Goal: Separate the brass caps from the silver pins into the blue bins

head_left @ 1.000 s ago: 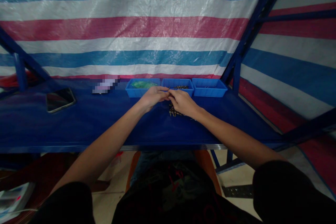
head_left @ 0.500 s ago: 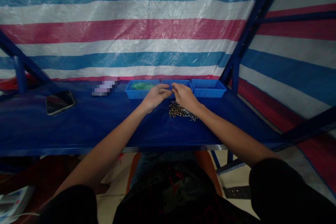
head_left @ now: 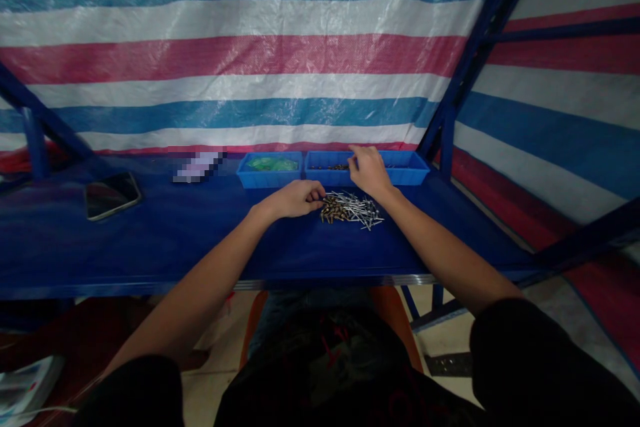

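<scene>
A pile of small metal pieces (head_left: 353,208), with brass-coloured heads and thin silver shanks, lies on the blue table (head_left: 200,240). At the pile's left edge, my left hand (head_left: 300,198) has its fingers curled together in a pinch; what lies between them is too small to make out. My right hand (head_left: 369,170) is over the right end of the middle blue bin (head_left: 325,178), its index finger stretched out and apart from the thumb. Small brown pieces (head_left: 339,167) lie inside that bin.
A left blue bin (head_left: 270,180) holds green plastic-looking material. The right blue bin (head_left: 413,177) has a few thin pieces inside. A phone (head_left: 113,196) and a blurred-out pale purple item (head_left: 199,167) lie to the left. Blue frame posts (head_left: 449,140) border the table.
My hands were together above the pile and have parted. The left came down to the pile's left edge; the right moved right and up to the middle bin. More of the pile shows.
</scene>
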